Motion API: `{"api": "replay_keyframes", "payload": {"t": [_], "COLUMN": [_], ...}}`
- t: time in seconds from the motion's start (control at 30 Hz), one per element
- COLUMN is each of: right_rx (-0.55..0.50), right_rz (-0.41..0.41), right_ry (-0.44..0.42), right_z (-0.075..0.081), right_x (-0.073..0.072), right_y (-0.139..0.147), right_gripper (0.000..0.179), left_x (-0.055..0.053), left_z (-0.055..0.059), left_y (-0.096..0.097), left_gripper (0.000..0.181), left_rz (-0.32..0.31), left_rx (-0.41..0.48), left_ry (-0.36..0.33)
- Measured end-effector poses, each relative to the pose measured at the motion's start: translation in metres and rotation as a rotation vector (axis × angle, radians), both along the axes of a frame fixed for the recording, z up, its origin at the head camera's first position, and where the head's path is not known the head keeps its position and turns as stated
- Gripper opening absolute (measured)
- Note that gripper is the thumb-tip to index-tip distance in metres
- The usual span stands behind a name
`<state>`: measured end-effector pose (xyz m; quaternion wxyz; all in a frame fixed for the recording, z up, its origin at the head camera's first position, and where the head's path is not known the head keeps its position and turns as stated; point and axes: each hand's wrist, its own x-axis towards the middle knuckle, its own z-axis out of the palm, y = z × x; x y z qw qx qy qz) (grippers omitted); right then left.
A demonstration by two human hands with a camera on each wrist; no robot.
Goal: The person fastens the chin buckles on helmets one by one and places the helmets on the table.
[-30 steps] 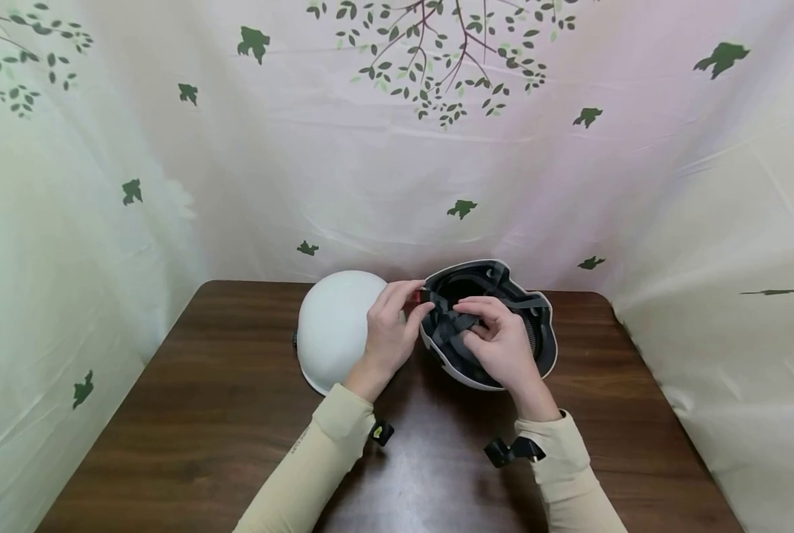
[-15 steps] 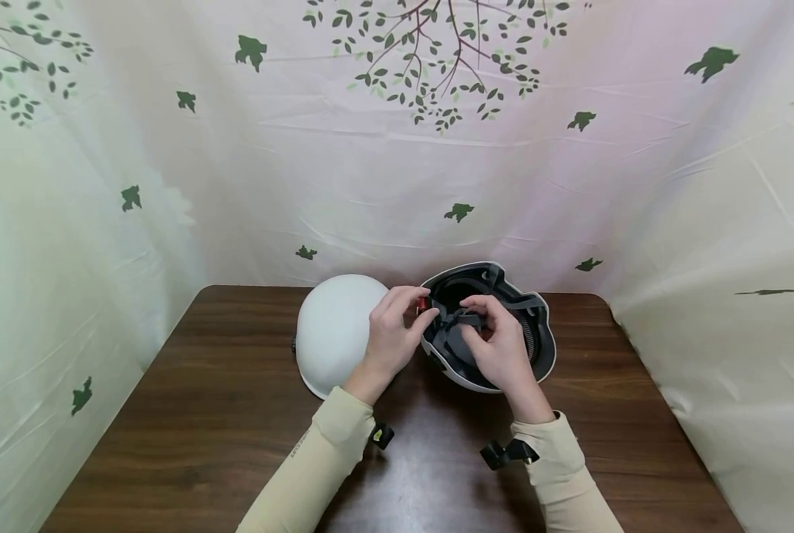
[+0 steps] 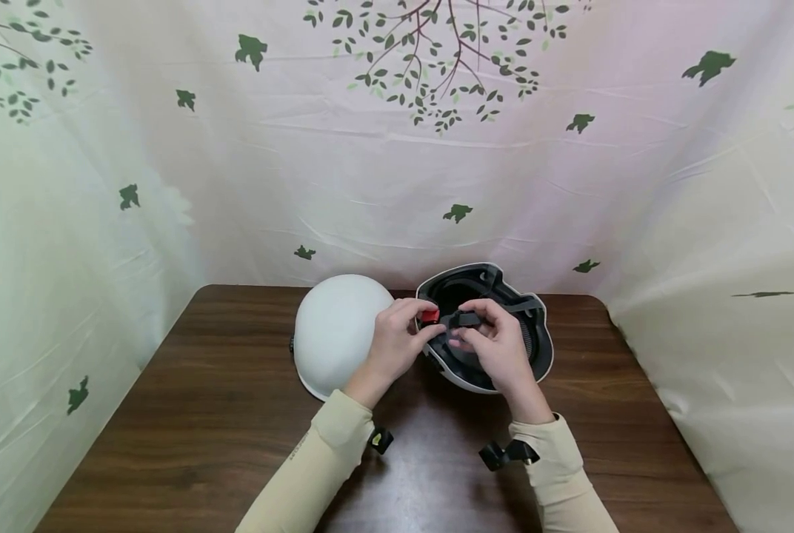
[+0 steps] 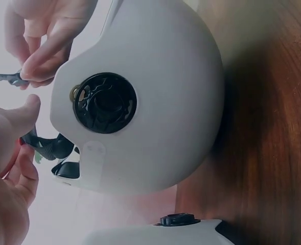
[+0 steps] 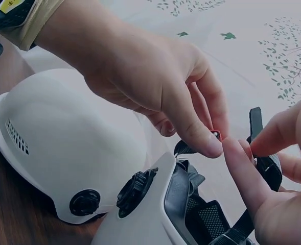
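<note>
A white helmet [image 3: 466,380] lies upside down on the table, its dark lining and straps facing up. Over its left rim, my left hand [image 3: 393,337] pinches a red buckle piece [image 3: 430,316] on a black chin strap [image 4: 50,148] between thumb and fingers. Just to the right, my right hand [image 3: 500,346] pinches a black buckle piece [image 3: 465,319] above the helmet's opening. The two pieces are apart, with the fingertips of both hands close together. In the left wrist view, a black dial [image 4: 105,102] sits on the helmet's shell.
A second white helmet [image 3: 337,333] rests dome up, directly left of the upturned one. Both stand near the back edge of the brown wooden table [image 3: 224,414]. Behind hangs a pale curtain [image 3: 370,178] printed with leaves and birds.
My left hand has shifted slightly right and down, bringing the red buckle piece more into sight. My right hand has turned the black buckle piece crosswise. The upturned helmet has shifted slightly left.
</note>
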<state>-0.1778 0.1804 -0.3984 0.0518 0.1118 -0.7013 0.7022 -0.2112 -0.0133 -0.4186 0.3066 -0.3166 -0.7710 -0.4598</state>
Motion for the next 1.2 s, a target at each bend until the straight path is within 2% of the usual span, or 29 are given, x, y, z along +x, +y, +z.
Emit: {"api": "replay_keyframes", "payload": {"t": [0.17,0.37,0.5,0.67,0.8,1.0,1.1,1.2], "right_rx": [-0.028,-0.002,0.063,0.185,0.193,0.192,0.267,0.406], "right_rz": [-0.009,-0.049,-0.069,-0.173,-0.205,-0.191,-0.194,-0.233], "right_ry": [0.018,0.059,0.098,0.186,0.239,0.301,0.34,0.409], "right_z": [0.0008,-0.0024,-0.0033,-0.0007,-0.0001,-0.0018,-0.0028,-0.0031], "right_x": [0.0014,0.0005,0.0003,0.0008,-0.0009,-0.0039,-0.0055,-0.0054], "right_y": [0.0009,0.0006,0.0012,0.0002,-0.0022,-0.0049,-0.0049,-0.0039], "right_gripper": [0.027,0.021,0.021,0.021,0.023,0.022,0.021,0.024], "left_x": [0.0001,0.0002,0.0001,-0.0002,-0.001,-0.0008,-0.0007,-0.0004], "left_z": [0.0009,-0.0012,-0.0019,0.0005,0.0013,0.0011,0.0005,0.0004], "left_y": [-0.0016,-0.0023,-0.0033,-0.004,-0.0034,-0.0037,-0.0041,-0.0039], "left_gripper": [0.031,0.036,0.036,0.037,0.038,0.037,0.036,0.036], "left_rz": [-0.007,0.028,0.046,0.062,0.057,0.05,0.055,0.053], "left_rx": [-0.006,-0.012,-0.027,-0.067,-0.089,-0.087,-0.087,-0.08], "left_ry": [-0.018,-0.004,0.013,0.019,0.027,0.018,0.016,0.019]}}
